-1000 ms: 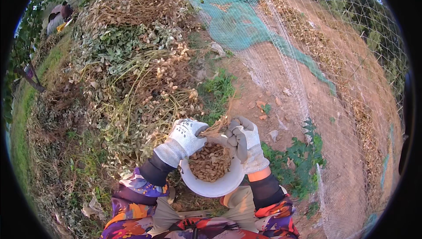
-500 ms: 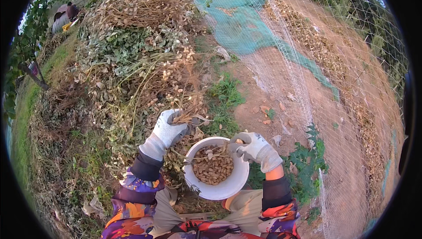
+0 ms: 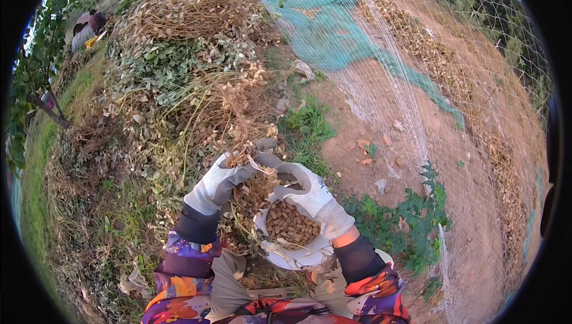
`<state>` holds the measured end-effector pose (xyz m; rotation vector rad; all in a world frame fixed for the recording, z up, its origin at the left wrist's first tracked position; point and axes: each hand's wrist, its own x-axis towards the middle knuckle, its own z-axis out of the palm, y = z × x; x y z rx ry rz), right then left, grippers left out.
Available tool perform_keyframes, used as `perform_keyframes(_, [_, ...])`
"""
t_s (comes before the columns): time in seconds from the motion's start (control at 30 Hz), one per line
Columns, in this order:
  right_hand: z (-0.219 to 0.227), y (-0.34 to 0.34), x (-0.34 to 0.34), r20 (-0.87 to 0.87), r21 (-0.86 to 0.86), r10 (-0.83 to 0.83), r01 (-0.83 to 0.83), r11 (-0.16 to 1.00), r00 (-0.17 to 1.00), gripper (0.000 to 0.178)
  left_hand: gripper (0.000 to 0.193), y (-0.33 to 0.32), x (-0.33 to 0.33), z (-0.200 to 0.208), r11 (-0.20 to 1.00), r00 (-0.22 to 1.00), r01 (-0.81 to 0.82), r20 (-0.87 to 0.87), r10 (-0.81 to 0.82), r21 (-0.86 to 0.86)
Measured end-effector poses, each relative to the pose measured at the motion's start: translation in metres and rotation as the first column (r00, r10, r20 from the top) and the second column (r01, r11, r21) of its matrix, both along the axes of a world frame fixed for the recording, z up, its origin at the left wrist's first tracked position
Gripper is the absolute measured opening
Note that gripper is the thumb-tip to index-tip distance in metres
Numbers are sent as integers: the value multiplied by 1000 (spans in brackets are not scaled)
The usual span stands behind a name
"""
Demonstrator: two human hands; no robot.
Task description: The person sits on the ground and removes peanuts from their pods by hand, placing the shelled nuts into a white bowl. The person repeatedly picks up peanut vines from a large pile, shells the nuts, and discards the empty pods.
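gloves (image 3: 335,219) are white-grey, cuffs (image 3: 358,258) black, sleeves (image 3: 378,293) multicoloured.

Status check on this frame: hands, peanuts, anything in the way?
Left hand gripping dried peanut plant; right hand close by it, grip unclear. Peanuts in white bucket. Right hand blocks part of bucket's rim.

Teal netting (image 3: 330,35) behind white mesh (image 3: 410,115), green weeds (image 3: 396,222) alongside, leafy tree (image 3: 36,67) far left.
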<state>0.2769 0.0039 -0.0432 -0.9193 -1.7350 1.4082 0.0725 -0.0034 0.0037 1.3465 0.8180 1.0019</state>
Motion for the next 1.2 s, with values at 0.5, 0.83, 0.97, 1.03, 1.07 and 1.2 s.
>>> perform_keyframes(0.5, [-14,-3,-18,-180,-97,-75,58,994,981,47,35,4,-4,-60,990,995,69,80,-59,-127])
perform_keyframes(0.83, [11,1,-8,284,438,-374,227,870,883,20,29,-3,16,-24,963,983,-167,-117,145,-211])
perform_keyframes(0.97, [13,-1,-5,212,471,-301,173,865,930,24,24,8,7,-50,984,983,-160,76,166,-81])
perform_keyframes(1.03, [14,-2,-5,118,402,-272,205,893,955,27,22,6,8,-44,971,981,-186,21,191,-153])
perform_keyframes(1.07, [12,-2,-3,171,452,-277,175,875,945,29,22,6,11,-38,962,980,-197,-7,200,-188])
perform_keyframes(1.2, [8,-6,-2,259,506,-267,105,856,928,34,19,3,16,-29,973,985,-130,91,149,-191])
